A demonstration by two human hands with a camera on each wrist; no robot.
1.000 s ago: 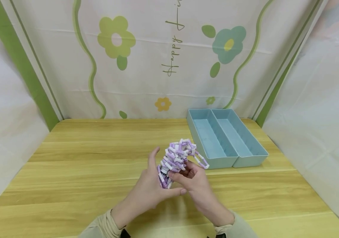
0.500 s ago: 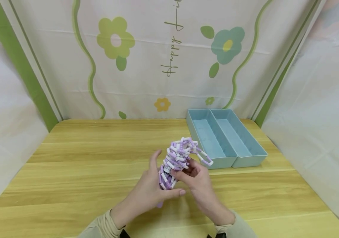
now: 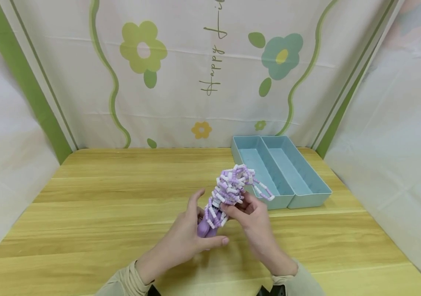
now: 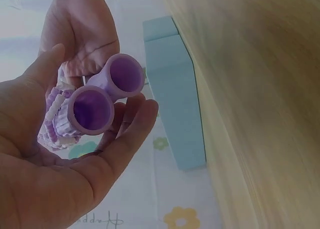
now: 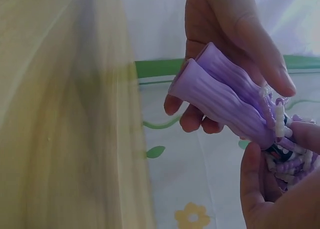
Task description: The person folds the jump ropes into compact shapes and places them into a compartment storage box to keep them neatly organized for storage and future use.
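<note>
A bundled beaded jump rope (image 3: 230, 187) in purple and white is up in front of me. My right hand (image 3: 253, 220) pinches it near the top of the handles, thumb against the beads. Two ribbed purple handles (image 5: 220, 96) lie side by side below the bundle, their hollow ends facing my left wrist camera. My left hand (image 3: 180, 236) is spread around the handles (image 4: 93, 110), thumb and fingers apart. Whether its palm touches them is hard to tell. A strand of beads (image 3: 263, 191) loops out to the right of the bundle.
Two light blue bins (image 3: 284, 201) stand side by side on the wooden table (image 3: 121, 197), at the back right, just beyond my right hand. A flower-printed cloth (image 3: 180, 74) hangs behind the table, with more cloth at both sides.
My right hand and the jump rope have moved up and to the right. More of the purple handles now shows out of my left hand, whose fingers have loosened around them.
</note>
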